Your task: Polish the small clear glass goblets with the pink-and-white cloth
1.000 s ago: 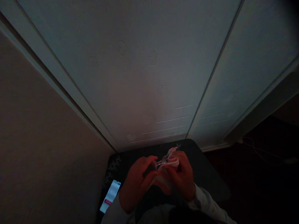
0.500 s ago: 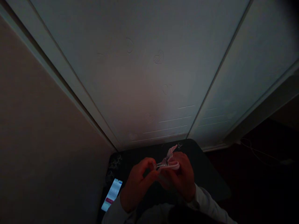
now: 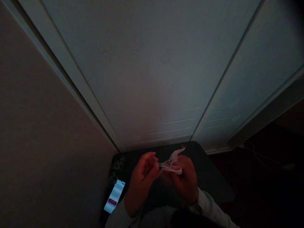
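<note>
Over the dark table, my right hand [image 3: 186, 177] is closed around a piece of pink cloth [image 3: 175, 158], folded so that one pointed end sticks up and a loop lies below. From its left side a small clear, ridged plastic piece [image 3: 161, 165] stretches toward my left hand [image 3: 143, 179]. The thumb and fingers of that hand curl round the plastic's left end, with the index finger raised a little above it. Dim light hides how cloth and plastic join.
A lit phone [image 3: 114, 196] lies at the left end of the dark table [image 3: 206, 171]. Crumpled clear plastic [image 3: 118, 163] rests beyond it. White panels [image 3: 142, 82] with raised hearts stand behind, a plain wall [image 3: 47, 133] to the left. A pale cable [image 3: 261, 155] runs at right.
My left index finger has lifted, loosening the pinch and showing more of the clear plastic. The right hand keeps its hold on the cloth. The view has shifted slightly.
</note>
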`<state>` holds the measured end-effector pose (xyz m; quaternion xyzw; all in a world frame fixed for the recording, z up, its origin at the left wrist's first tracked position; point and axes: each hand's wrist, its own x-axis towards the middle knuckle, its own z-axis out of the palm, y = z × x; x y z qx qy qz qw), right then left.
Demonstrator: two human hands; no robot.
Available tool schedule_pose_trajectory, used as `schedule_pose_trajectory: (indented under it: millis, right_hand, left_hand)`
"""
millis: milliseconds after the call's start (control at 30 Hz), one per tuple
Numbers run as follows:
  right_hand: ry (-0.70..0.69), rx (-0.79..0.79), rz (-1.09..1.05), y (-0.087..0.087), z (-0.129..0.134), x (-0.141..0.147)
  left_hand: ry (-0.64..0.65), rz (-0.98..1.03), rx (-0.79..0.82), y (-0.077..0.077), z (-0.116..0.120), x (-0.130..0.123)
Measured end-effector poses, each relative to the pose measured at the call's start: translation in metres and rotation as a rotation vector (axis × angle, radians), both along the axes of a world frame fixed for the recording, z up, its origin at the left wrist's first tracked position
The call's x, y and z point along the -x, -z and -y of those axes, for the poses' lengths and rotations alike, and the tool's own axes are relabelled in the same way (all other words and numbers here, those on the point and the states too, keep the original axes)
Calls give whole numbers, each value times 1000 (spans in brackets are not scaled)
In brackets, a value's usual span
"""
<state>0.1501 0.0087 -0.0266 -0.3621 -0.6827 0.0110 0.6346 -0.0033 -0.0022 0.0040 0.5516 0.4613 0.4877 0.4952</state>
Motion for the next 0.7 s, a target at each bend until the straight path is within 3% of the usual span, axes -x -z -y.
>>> schedule_pose_trajectory:
  millis: [200,367,700]
  right_hand:
    - [-46,195,-160,10,0,-3]
    - [-60,275,-239,12,1,-10]
    - [-46,171,-120,8,2,-22]
  left_hand:
    - [14,-211,-313,7,2,0]
    - [28,-333,-311,2,1,-6]
    - [36,-354,-256,-4,4,-15]
